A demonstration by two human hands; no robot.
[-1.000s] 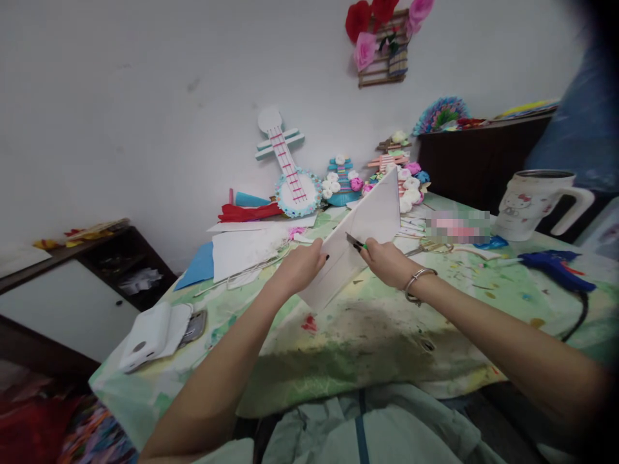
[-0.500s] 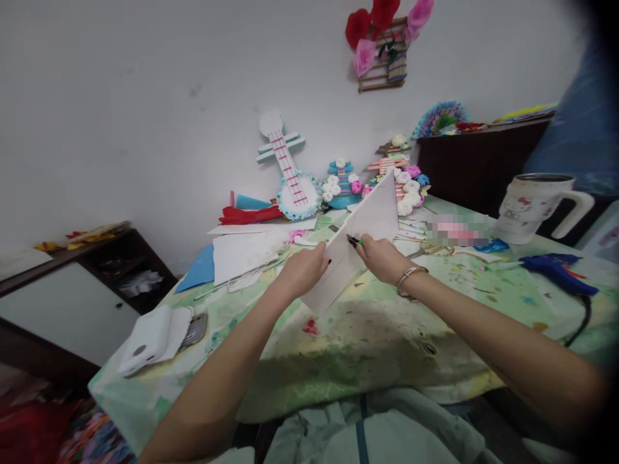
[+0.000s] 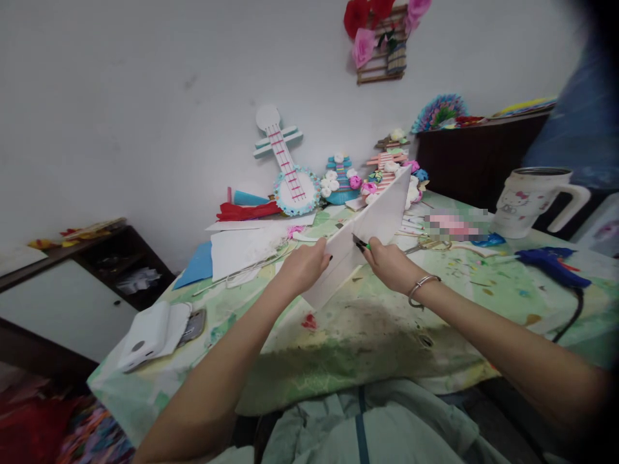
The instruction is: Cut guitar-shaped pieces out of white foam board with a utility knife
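Gripping a thin, flat white board (image 3: 385, 211) by its near left edge in the left hand (image 3: 305, 265); clasping a slim black-and-green craft knife (image 3: 358, 241) in the right hand (image 3: 391, 265), with blade at or very near the board's face. Holding the board tilted on edge over a green-and-white, paint-stained tablecloth (image 3: 290, 377), in front of a pink-striped, flower-trimmed craft (image 3: 385, 160); unable to tell any contact at the lower corner. Risking a skid of the blade toward the left hand, from heavy pressure on smooth board. Also risking a crease or wandering cut, from flexing with only 1 hand bracing.
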